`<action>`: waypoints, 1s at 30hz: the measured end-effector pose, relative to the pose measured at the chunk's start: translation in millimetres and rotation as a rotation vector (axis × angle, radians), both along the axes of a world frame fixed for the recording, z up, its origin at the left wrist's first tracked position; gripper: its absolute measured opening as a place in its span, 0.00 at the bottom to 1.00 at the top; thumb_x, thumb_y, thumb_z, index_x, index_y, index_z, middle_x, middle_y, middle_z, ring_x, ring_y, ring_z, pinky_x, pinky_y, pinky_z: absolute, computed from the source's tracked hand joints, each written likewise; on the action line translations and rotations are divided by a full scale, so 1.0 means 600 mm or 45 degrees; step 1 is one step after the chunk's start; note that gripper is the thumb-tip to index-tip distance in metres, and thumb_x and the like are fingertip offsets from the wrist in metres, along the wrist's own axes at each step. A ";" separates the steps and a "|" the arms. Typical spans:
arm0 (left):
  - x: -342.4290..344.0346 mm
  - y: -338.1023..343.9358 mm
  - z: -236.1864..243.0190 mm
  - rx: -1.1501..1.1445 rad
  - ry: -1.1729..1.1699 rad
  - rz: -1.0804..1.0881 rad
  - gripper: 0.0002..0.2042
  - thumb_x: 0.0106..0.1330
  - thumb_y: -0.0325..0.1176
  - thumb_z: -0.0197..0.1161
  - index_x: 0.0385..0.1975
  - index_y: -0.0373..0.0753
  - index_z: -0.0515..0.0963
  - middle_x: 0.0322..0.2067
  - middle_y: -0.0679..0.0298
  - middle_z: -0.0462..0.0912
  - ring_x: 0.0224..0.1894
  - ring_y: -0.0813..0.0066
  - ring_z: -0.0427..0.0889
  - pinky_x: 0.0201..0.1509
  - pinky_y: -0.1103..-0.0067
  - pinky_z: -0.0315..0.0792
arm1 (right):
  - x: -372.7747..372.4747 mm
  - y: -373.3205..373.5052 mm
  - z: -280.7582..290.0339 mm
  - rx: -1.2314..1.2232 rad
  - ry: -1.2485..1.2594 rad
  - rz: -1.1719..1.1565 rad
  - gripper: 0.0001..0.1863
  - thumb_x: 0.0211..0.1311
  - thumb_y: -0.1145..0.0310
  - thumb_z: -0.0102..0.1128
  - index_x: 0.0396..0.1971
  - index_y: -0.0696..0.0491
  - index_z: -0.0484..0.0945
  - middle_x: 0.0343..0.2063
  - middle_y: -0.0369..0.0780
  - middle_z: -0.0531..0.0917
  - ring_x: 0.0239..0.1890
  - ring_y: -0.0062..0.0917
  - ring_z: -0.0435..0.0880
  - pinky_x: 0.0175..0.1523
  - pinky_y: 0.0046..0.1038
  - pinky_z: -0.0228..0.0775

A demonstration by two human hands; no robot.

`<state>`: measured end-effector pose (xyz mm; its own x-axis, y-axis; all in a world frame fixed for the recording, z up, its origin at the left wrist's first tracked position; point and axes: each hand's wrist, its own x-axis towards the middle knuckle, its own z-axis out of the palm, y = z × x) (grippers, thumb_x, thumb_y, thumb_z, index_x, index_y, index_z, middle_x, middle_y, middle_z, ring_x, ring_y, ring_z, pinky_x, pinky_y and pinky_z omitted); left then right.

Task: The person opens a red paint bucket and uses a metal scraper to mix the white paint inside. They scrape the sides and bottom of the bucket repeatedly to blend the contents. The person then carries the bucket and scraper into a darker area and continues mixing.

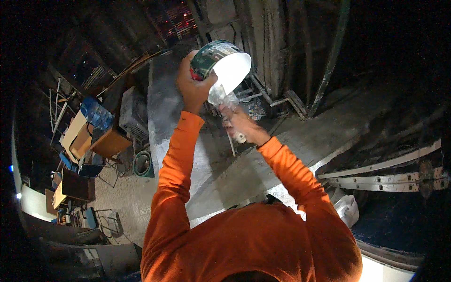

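Note:
My left hand (192, 89) is wrapped round a dark green can (211, 57), held up and tilted in front of me. The can's round end facing right glares white, so I cannot tell whether it is open or covered. Just under its rim is a crumpled piece of clear plastic (221, 96). My right hand (246, 126) is closed round a whitish object (240, 137) with a rounded end and a hole in it; the fingers hide most of it and its kind is unclear. The plastic seems to touch both the can and the right fingers.
A grey slab-like surface (162, 117) lies beneath my hands. On the left stand a green bucket (142, 163), a grey crate (133, 113), a large blue water bottle (96, 114) and piled furniture. Metal rails (385, 182) and a white bag (346, 210) are at right.

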<state>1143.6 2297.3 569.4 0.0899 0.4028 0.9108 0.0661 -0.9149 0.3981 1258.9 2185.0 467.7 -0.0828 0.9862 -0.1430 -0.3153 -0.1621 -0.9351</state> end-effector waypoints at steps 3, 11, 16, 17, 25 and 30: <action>-0.016 0.006 0.029 0.216 0.136 0.113 0.32 0.42 0.26 0.74 0.54 0.37 0.77 0.45 0.56 0.84 0.47 0.64 0.85 0.55 0.72 0.77 | 0.058 0.007 0.032 0.722 -1.380 -0.713 0.16 0.75 0.52 0.52 0.49 0.49 0.68 0.20 0.51 0.82 0.23 0.52 0.82 0.26 0.51 0.72; 0.005 -0.041 0.062 -0.148 0.064 -0.063 0.25 0.49 0.29 0.75 0.50 0.37 0.79 0.43 0.61 0.86 0.46 0.77 0.85 0.54 0.76 0.77 | 0.102 0.015 -0.012 0.619 -1.666 -0.737 0.22 0.77 0.56 0.49 0.54 0.61 0.70 0.20 0.59 0.79 0.26 0.58 0.82 0.33 0.54 0.73; 0.023 -0.046 0.049 -0.158 0.004 0.125 0.23 0.47 0.28 0.75 0.47 0.37 0.81 0.40 0.62 0.87 0.42 0.75 0.85 0.50 0.76 0.78 | 0.037 -0.010 -0.044 0.658 -1.176 -0.743 0.20 0.77 0.56 0.48 0.52 0.59 0.71 0.27 0.61 0.80 0.28 0.58 0.81 0.36 0.51 0.73; 0.027 -0.047 0.045 -0.156 0.011 0.175 0.23 0.47 0.28 0.75 0.47 0.37 0.81 0.39 0.62 0.87 0.41 0.75 0.85 0.49 0.76 0.78 | 0.027 -0.004 -0.054 0.685 -1.146 -0.746 0.19 0.78 0.56 0.48 0.52 0.58 0.71 0.26 0.58 0.81 0.25 0.55 0.80 0.34 0.49 0.74; 0.026 0.004 -0.004 -0.111 -0.159 0.065 0.25 0.48 0.28 0.76 0.50 0.35 0.79 0.40 0.60 0.87 0.43 0.73 0.85 0.51 0.76 0.78 | -0.006 -0.024 -0.037 0.206 -0.159 -0.270 0.20 0.76 0.49 0.50 0.51 0.51 0.70 0.23 0.38 0.78 0.18 0.30 0.76 0.24 0.37 0.73; -0.001 -0.017 0.000 -0.203 -0.115 0.096 0.27 0.46 0.29 0.77 0.50 0.36 0.80 0.44 0.59 0.86 0.45 0.73 0.85 0.51 0.76 0.78 | 0.079 -0.004 -0.024 0.467 -1.750 -0.551 0.15 0.78 0.56 0.45 0.50 0.52 0.69 0.32 0.56 0.84 0.31 0.59 0.82 0.33 0.57 0.73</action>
